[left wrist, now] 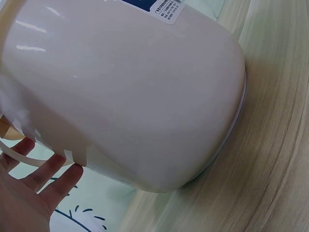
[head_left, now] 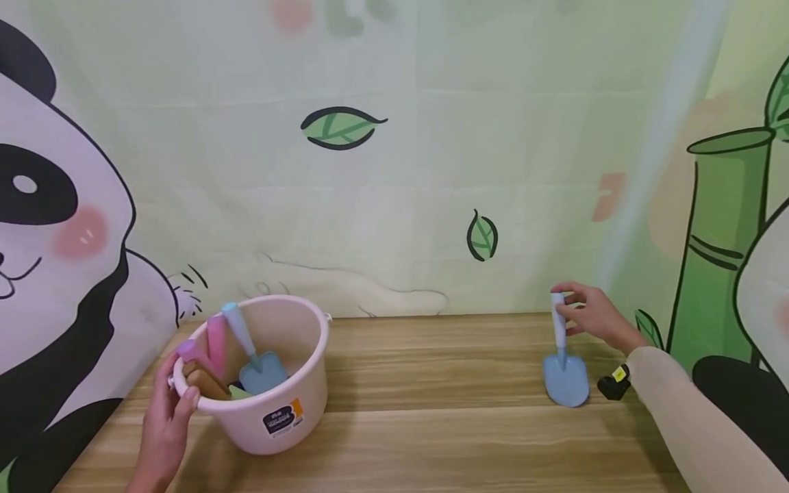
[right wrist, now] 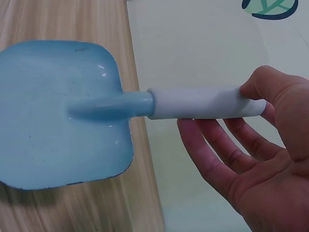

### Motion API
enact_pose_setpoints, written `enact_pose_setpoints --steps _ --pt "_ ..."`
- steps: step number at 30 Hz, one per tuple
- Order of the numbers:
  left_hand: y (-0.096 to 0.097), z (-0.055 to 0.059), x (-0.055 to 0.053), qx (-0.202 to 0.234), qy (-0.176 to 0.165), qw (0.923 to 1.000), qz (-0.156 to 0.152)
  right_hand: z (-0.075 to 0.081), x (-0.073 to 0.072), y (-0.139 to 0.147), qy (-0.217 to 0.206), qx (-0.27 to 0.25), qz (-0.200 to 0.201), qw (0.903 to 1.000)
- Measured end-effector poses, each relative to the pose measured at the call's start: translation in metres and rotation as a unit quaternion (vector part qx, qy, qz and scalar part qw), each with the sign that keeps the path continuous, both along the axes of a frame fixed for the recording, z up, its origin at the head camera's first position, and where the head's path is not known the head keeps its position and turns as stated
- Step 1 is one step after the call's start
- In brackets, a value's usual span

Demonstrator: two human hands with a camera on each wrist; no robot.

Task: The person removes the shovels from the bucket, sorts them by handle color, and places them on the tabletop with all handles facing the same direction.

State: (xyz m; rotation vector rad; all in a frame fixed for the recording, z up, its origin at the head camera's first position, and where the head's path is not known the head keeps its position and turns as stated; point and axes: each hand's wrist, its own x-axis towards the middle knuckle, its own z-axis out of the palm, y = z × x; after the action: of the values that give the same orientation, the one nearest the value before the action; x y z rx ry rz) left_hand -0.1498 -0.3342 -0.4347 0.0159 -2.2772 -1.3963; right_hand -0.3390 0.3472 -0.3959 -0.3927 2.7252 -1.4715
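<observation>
My left hand (head_left: 165,418) grips the near-left rim of a pale pink bucket (head_left: 277,383), thumb outside in the head view. The left wrist view has the bucket's smooth side (left wrist: 125,92) close up, with fingertips against it. Inside the bucket are a blue shovel (head_left: 264,373) with a pale handle, pink handles (head_left: 216,342) and brown pieces (head_left: 206,380); their lower parts are hidden. Over to the right, my right hand (head_left: 592,316) pinches the pale handle of another blue shovel (head_left: 566,380) between thumb and fingers. Its blade (right wrist: 58,116) points down; whether it touches the table cannot be told.
A small black object with a yellow label (head_left: 615,382) lies beside the right sleeve (head_left: 672,390), partly hidden by it. Behind the wooden table (head_left: 431,383) hangs a printed cloth (head_left: 419,171) with pandas, leaves and bamboo.
</observation>
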Motion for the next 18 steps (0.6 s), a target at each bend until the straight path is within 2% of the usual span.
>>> enact_pose_setpoints --steps 9,18 --pt "0.000 -0.001 0.000 0.000 0.021 0.9998 -0.003 -0.012 -0.003 -0.001 -0.005 -0.005 -0.002 1.0000" --pt "-0.001 -0.004 -0.002 0.002 0.019 0.9998 -0.001 -0.022 -0.004 0.000 -0.030 -0.004 -0.007 0.9995"
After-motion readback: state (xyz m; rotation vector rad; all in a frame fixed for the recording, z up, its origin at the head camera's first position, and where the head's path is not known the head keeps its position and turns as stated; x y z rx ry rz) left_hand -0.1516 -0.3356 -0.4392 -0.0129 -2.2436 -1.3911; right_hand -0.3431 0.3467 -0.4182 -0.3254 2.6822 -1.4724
